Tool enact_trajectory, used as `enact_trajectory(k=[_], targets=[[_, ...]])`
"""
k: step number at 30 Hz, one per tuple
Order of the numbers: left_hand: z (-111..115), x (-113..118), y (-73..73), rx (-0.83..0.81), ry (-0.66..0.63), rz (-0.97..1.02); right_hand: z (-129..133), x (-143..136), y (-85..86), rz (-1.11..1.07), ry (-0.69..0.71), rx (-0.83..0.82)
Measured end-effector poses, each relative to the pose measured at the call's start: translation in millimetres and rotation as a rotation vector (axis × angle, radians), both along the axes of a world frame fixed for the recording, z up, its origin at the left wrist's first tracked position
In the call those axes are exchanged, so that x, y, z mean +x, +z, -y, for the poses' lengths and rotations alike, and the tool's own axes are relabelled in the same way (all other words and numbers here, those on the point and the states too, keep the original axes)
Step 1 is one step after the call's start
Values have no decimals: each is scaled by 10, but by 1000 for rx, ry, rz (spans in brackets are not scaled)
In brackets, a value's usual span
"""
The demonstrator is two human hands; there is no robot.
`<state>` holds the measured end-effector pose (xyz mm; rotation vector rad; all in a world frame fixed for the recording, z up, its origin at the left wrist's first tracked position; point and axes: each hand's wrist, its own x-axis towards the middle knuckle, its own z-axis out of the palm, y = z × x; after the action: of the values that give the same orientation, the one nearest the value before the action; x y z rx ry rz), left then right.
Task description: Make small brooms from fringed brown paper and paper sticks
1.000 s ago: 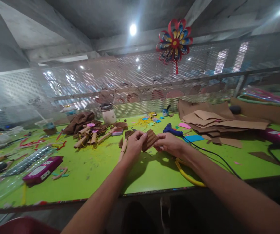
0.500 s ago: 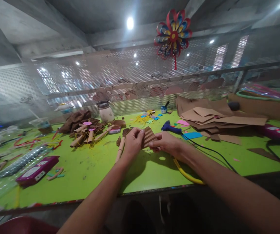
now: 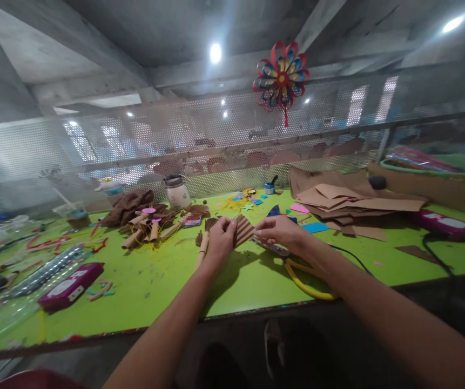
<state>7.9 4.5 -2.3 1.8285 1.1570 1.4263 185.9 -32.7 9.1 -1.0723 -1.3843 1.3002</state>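
A small piece of brown corrugated cardboard (image 3: pixel 243 231) is held above the table by my left hand (image 3: pixel 221 240), thumb and fingers pinched on its left side. My right hand (image 3: pixel 281 233) is closed, its fingertips at the cardboard's right corner. Just left of my left hand lies a rolled paper tube (image 3: pixel 203 247) with dark brown fringed paper at its top. Beneath my right hand are yellow handle loops (image 3: pixel 307 289) with a greyish part, like scissors, partly hidden. The dark blue glue gun (image 3: pixel 273 211) is mostly covered by the right hand.
Brown paper sheets (image 3: pixel 349 202) are piled at the back right. Paper tubes and yellow strands (image 3: pixel 145 229) lie left of my hands, before a white jar (image 3: pixel 176 192). Purple boxes (image 3: pixel 71 285) sit at both sides. A black cord (image 3: pixel 351 256) crosses the right. Perforated mesh (image 3: pixel 135 140) stands behind.
My right hand's fingers have shifted from the cardboard's lower right side to its right corner, so more of the striped face shows. The view has tilted up and turned slightly.
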Motion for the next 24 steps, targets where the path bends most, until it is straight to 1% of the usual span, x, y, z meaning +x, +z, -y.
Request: enact_trajectory(k=[2, 3, 4, 6, 7, 8, 10, 13, 14, 16, 18, 19, 20, 22, 24], targets=[[-1, -12, 11, 69, 49, -35, 92, 113, 74, 139, -63, 63], [-3, -19, 19, 97, 65, -37, 154, 179, 99, 246, -86, 107], [-6, -27, 27, 119, 72, -28, 226, 249, 113, 392, -116, 166], [-16, -46, 42, 139, 76, 10, 387, 380, 100, 779, -158, 294], [-23, -56, 48, 141, 78, 33, 471, 436, 75, 961, -168, 320], [-31, -68, 53, 138, 81, 58, 552, 483, 40, 1094, -160, 326], [-46, -91, 57, 116, 85, 110, 695, 546, -39, 1268, -113, 346], [-53, -120, 61, 70, 99, 177, 822, 574, -124, 1361, -69, 397], [-47, -126, 65, 62, 110, 191, 837, 565, -130, 1365, -86, 413], [-19, -125, 83, 77, 134, 194, 824, 508, -97, 1324, -181, 450], [23, -106, 106, 117, 136, 167, 753, 378, -24, 1170, -285, 474], [45, -91, 116, 142, 122, 146, 697, 280, 14, 1044, -309, 464], [65, -74, 122, 167, 101, 126, 628, 164, 47, 882, -284, 423], [91, -47, 120, 194, 49, 108, 467, -107, 79, 525, -184, 294], [94, -36, 103, 176, -12, 123, 307, -376, 62, 205, -161, 173]])
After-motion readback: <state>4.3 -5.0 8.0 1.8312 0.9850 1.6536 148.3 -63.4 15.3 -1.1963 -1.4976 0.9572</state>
